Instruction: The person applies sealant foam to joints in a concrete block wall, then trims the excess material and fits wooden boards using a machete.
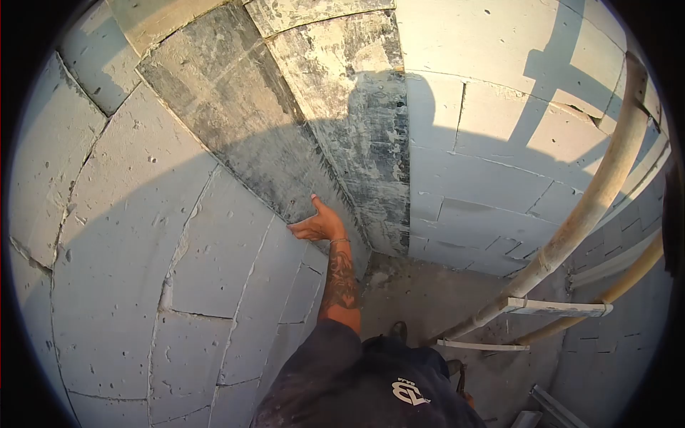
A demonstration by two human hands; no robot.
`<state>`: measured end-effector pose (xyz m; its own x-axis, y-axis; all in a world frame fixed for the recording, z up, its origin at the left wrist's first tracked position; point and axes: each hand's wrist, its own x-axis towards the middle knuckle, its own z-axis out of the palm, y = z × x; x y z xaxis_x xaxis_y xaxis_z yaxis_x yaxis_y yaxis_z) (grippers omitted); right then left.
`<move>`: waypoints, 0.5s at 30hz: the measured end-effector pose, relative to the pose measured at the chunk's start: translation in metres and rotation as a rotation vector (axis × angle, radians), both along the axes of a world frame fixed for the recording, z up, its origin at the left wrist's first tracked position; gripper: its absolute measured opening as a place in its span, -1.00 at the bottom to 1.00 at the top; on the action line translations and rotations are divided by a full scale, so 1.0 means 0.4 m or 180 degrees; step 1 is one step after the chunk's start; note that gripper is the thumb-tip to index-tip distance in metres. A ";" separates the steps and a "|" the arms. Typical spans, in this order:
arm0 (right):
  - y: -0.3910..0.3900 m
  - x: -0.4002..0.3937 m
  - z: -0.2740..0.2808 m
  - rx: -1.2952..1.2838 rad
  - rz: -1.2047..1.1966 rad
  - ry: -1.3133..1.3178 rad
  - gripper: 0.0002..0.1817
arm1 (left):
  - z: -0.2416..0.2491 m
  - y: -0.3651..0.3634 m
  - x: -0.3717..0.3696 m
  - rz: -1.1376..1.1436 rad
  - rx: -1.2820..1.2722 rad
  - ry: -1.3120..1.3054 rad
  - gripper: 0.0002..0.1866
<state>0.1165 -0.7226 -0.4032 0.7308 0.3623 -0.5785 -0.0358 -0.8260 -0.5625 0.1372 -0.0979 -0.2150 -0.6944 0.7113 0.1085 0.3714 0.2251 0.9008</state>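
Note:
My left hand point(319, 222) is open, thumb apart from the fingers, at the lower left edge of a weathered grey panel point(239, 107). Its fingertips appear to touch the panel's edge. A second stained panel point(367, 114) meets the first in the wall corner, and both run upward. At the lower right of my body, a small patch of skin, seemingly part of my right hand point(467, 401), shows beside a dark, thin object. Its fingers are too hidden to make out.
Pale block walls stand at left point(128, 185) and right point(485, 171). A ladder with round wooden rails point(564, 246) and flat rungs point(556, 308) leans at the right. Metal profiles point(553, 406) lie at the lower right on the concrete floor point(421, 292). My shoe point(398, 330) is near the corner.

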 end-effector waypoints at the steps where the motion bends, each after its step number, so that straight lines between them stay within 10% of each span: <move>1: -0.023 -0.025 -0.018 -0.0170 -0.0144 0.0138 -0.77 | 0.001 0.000 -0.002 0.0017 -0.0125 0.0070 0.08; 6: 0.014 -0.091 0.124 -0.0141 -0.1584 0.0955 -0.75 | -0.073 0.062 -0.035 0.0307 -0.0157 0.0208 0.03; 9: -0.068 -0.154 -0.022 -0.0067 -0.2732 0.1358 -0.72 | -0.096 0.107 -0.051 0.0493 -0.0119 0.0215 0.07; 15: -0.199 -0.238 -0.164 -0.0357 -0.2905 -0.0025 -0.77 | -0.149 0.159 -0.096 0.0808 0.0029 0.0410 0.05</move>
<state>0.0211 -0.8020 -0.4687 0.7097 -0.4150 -0.5694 -0.6974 -0.5288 -0.4838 0.0988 -0.0344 -0.2745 -0.8304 0.5149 0.2129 0.4156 0.3178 0.8523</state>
